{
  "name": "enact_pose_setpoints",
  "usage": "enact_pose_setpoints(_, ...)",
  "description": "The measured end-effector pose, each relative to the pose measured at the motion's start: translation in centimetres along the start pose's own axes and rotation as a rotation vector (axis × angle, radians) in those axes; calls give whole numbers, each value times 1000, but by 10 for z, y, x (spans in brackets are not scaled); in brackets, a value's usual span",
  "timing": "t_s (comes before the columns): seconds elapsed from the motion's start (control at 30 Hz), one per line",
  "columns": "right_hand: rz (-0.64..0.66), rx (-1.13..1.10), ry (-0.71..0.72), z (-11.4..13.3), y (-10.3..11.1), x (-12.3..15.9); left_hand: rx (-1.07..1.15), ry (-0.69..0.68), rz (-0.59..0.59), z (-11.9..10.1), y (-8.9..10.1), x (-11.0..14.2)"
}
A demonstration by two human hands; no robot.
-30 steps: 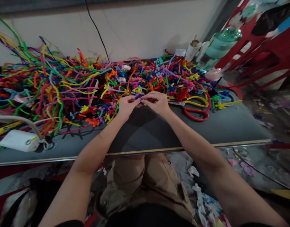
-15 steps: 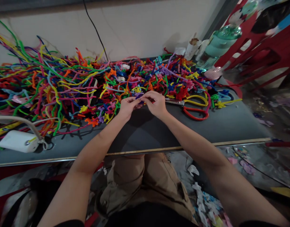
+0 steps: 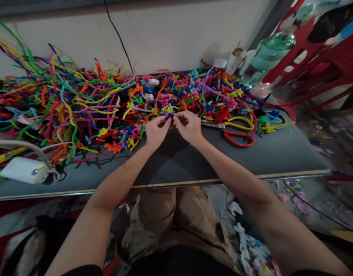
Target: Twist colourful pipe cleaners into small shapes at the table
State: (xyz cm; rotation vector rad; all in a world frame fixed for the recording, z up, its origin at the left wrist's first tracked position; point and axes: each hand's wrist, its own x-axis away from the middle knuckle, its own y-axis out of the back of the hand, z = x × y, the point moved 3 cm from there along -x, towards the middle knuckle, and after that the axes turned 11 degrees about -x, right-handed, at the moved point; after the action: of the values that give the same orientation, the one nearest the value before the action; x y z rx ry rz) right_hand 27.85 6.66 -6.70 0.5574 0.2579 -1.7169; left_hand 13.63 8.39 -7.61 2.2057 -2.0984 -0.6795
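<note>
Between my fingertips is a small dark purple pipe-cleaner piece [image 3: 168, 116], bent into loops. My left hand [image 3: 156, 131] is closed in a pinch on its left side. From the other side my right hand [image 3: 189, 125] pinches at its right edge, thumb and forefinger together. Both hands are over the front of a heap of coloured pipe cleaners [image 3: 92, 92], where several small flower shapes lie. Just right of my right hand rest scissors [image 3: 238, 138] with one yellow and one red handle loop.
A white power block [image 3: 24, 170] with a cable lies at the left of the dark table [image 3: 291, 157]. At the back right stand a green-tinted plastic bottle [image 3: 265, 57] and a paper cup [image 3: 235, 60]. Red chairs [image 3: 322, 73] are beyond, with scraps on the floor.
My fingertips have drawn slightly apart, and more of the purple piece shows between them. The view has shifted a little; the other things lie as before.
</note>
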Motion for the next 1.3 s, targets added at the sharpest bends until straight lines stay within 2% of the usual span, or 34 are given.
enact_pose_setpoints(0.17, 22, 8, 1, 0, -4, 0, -67, -18, -38, -1, 1, 0)
enact_pose_setpoints(0.3, 44, -92, -79, -6, -7, -2, -78, -14, -45, 0, 2, -1)
enact_pose_setpoints(0.37, 116, -236, -189, -12, -8, -4, -68, -17, -43, 2, 2, -1)
enact_pose_setpoints(0.53, 390, -642, -587, -23, -5, -8, 17, 8, 41, 4, 0, -2)
enact_pose_setpoints(0.6, 427, -735, -685, -26, -3, -8, 65, 33, 83, 3, -2, -3)
enact_pose_setpoints(0.67, 387, -767, -720, -30, -2, -10, 105, 69, 95, 4, -4, -4)
enact_pose_setpoints(0.8, 193, -699, -618, -41, -1, -14, 163, 146, 75, 9, -4, -7)
enact_pose_setpoints(0.9, 135, -615, -497, -44, 2, -16, 187, 172, 75, 12, -4, -9)
enact_pose_setpoints(1.13, 145, -418, -231, -26, 5, -16, 199, 124, 173, 7, -5, -7)
enact_pose_setpoints(1.3, 200, -429, -183, -19, 8, -17, 202, 78, 259, -1, -2, -7)
